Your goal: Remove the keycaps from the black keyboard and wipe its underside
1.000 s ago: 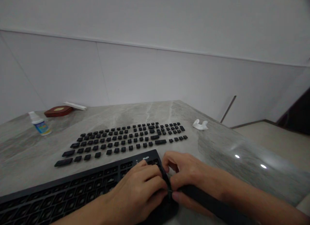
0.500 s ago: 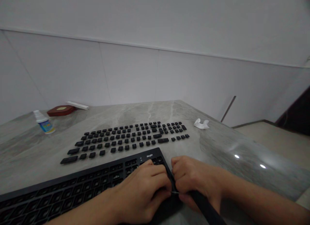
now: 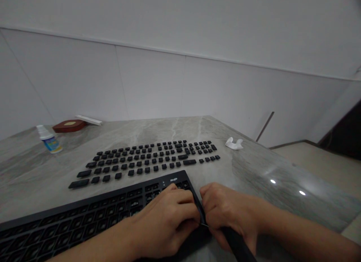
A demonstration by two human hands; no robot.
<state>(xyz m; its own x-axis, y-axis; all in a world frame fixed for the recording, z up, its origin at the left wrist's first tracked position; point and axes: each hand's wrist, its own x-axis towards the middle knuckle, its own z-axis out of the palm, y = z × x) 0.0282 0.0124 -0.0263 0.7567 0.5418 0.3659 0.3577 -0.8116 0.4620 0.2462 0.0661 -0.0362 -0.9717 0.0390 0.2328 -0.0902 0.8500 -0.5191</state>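
A black keyboard [image 3: 93,201] with its keycaps off lies at the lower left, exposing its switch sockets. My left hand [image 3: 169,220] rests over its right end, fingers curled and closed on the edge there. In my closed right hand [image 3: 222,209], just right of that edge, is a black-handled tool [image 3: 238,247] with a thin metal tip. The tip meets the keyboard's right side between my two hands; its exact shape is hidden. Behind the keyboard, many loose black keycaps [image 3: 139,164] lie in rows on the marbled grey table [image 3: 254,171].
A white spray bottle [image 3: 49,139] with a blue label stands at the far left. Beside it are a reddish-brown box [image 3: 69,126] and a white strip [image 3: 88,120] by the wall [image 3: 155,81]. A crumpled white piece [image 3: 234,143] lies near the right table edge.
The view has shifted slightly. Both hands stay at the keyboard's right edge, and the black handle has tilted a little more steeply. The keycaps remain in their rows.
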